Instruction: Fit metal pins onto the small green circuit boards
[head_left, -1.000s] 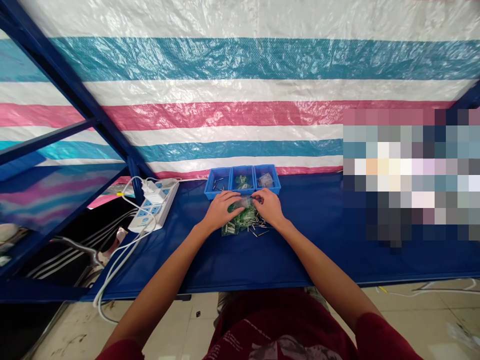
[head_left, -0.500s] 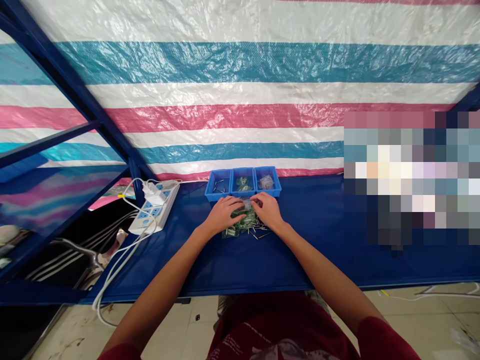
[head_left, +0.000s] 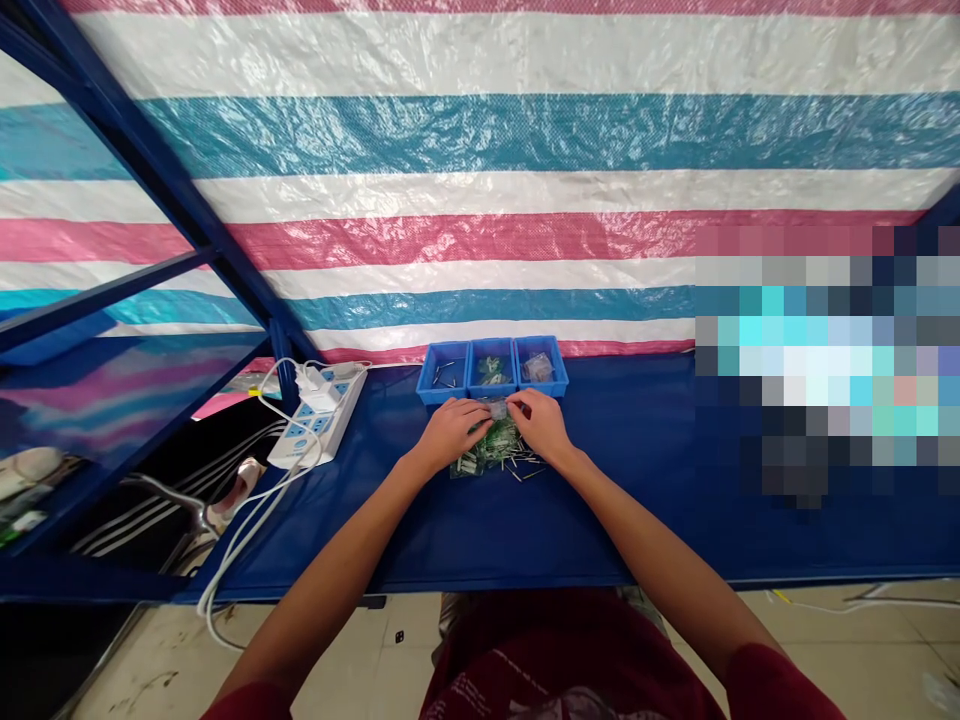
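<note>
A small clear plastic bag (head_left: 497, 407) lies between my two hands, just in front of the blue bins. My left hand (head_left: 453, 436) rests at its left side, fingers stretched toward it and thumb held apart. At the bag's right edge, my right hand (head_left: 541, 426) has thumb and fingertips closed on the plastic. Below my hands is a loose pile of green pieces (head_left: 501, 444), partly covered by my fingers. Thin metal pins (head_left: 525, 466) are scattered at the right of the pile.
Three joined blue bins (head_left: 491, 388) hold a few thin rods, green pieces and clear packets. A white power strip (head_left: 330, 420) with cables (head_left: 247, 530) lies to the left on the blue tabletop (head_left: 637, 500). Striped sheeting (head_left: 480, 240) hangs behind; the right side is pixelated.
The view has shifted slightly, moving the scene a little rightward. The clear bag between my hands shows more plainly. Both hands stay at nearly the same place over the pile.
</note>
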